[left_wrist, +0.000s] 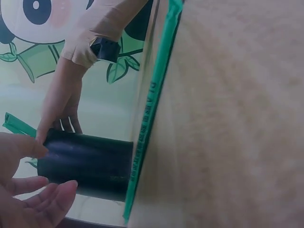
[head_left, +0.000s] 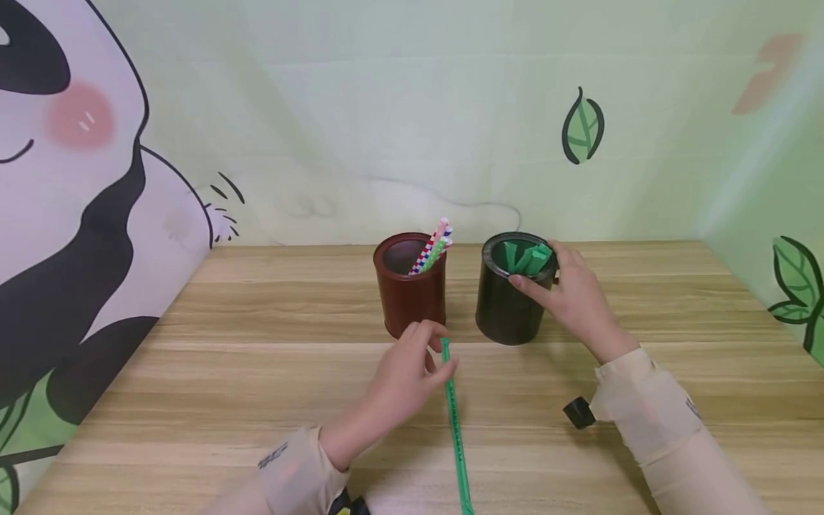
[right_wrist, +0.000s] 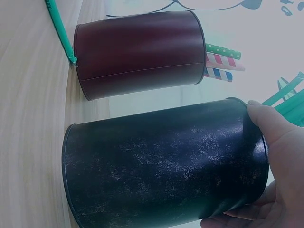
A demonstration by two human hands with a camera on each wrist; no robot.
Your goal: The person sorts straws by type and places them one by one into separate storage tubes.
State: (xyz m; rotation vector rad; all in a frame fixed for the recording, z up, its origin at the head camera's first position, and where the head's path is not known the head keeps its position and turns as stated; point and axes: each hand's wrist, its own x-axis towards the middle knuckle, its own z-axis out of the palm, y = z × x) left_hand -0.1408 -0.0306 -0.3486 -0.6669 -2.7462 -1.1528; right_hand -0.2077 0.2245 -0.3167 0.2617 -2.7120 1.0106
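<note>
A long, thin green wrapper printed with dark lettering (head_left: 455,422) lies on the table, its far end near the brown cup. My left hand (head_left: 402,375) hovers over that end with fingers loosely bent; in the left wrist view the hand (left_wrist: 31,185) holds nothing and is apart from the wrapper (left_wrist: 151,99). At the black cup (head_left: 510,307), my right hand (head_left: 579,297) grips the rim, thumb on the near side and fingers at the far side. Green wrappers (head_left: 529,259) stick up inside this cup. In the right wrist view, the thumb (right_wrist: 270,121) presses the black cup's rim.
A dark red-brown cup (head_left: 412,297) stands left of the black one, with several patterned paper straws (head_left: 433,247) leaning in it. Both stand on the wood-grain table (head_left: 257,372), near a pale green wall cloth (head_left: 360,107) printed with a panda and leaves.
</note>
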